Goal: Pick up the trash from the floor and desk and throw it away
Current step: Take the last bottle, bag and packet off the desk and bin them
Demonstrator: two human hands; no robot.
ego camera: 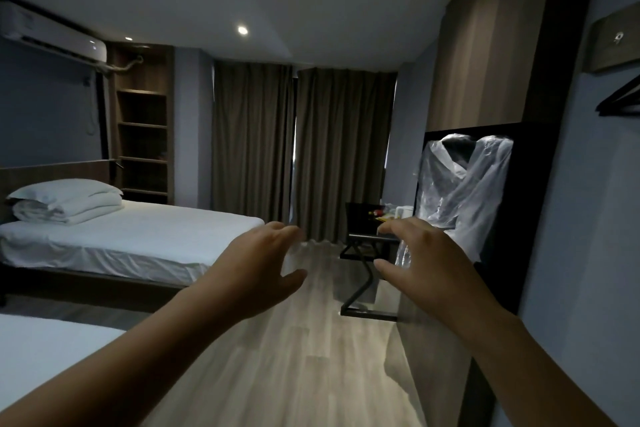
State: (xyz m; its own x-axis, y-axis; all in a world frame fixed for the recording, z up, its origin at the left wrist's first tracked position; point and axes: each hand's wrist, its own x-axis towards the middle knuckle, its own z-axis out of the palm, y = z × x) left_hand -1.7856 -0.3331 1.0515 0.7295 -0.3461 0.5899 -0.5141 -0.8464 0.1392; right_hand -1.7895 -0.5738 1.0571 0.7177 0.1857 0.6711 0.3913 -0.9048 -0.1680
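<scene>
My left hand point(258, 262) and my right hand point(426, 262) are stretched out in front of me at chest height, fingers spread and curved, holding nothing. Beyond them, at the far right, a dark desk point(372, 237) stands on black angled legs. Small items point(382, 215) lie on its top, among them something red and yellow and a white kettle point(405, 211); they are too small to make out. The wooden floor point(298, 340) between the beds and the desk shows no trash that I can make out in this dim light.
A white bed point(138, 239) with folded bedding stands at the left, a second bed corner point(41, 357) at the lower left. Closed brown curtains point(301, 149) cover the far wall. A clear plastic bag point(464, 184) hangs in a black frame on the right wall.
</scene>
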